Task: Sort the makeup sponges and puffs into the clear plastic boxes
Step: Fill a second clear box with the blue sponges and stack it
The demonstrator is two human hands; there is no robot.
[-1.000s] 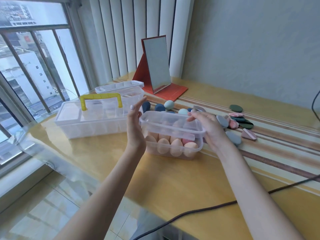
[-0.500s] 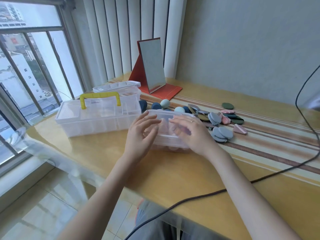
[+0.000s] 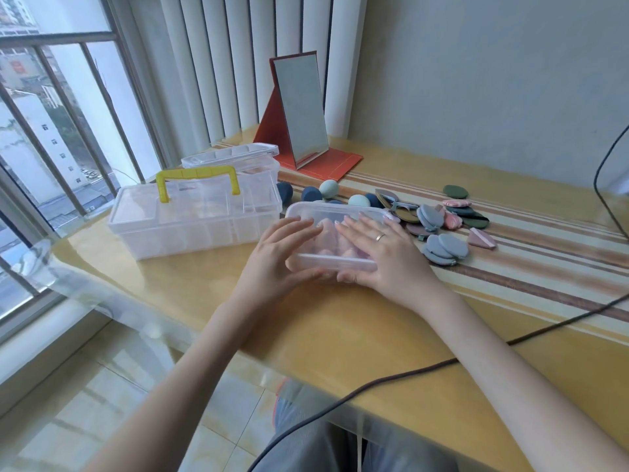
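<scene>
While the small clear box (image 3: 335,233) lies with its long axis parallel to the worktop's (image 3: 340,335) near edge, its lid is pressed by both flat hands, left hand (image 3: 275,264) and right hand (image 3: 384,253); loose puffs (image 3: 446,248) lie just rightward, nearer the right hand.

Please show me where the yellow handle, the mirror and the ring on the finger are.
yellow handle (image 3: 197,173), head view, on the middle of its top bar.
mirror (image 3: 299,107), head view, on the middle of the glass.
ring (image 3: 380,237), head view, on the band.
</scene>
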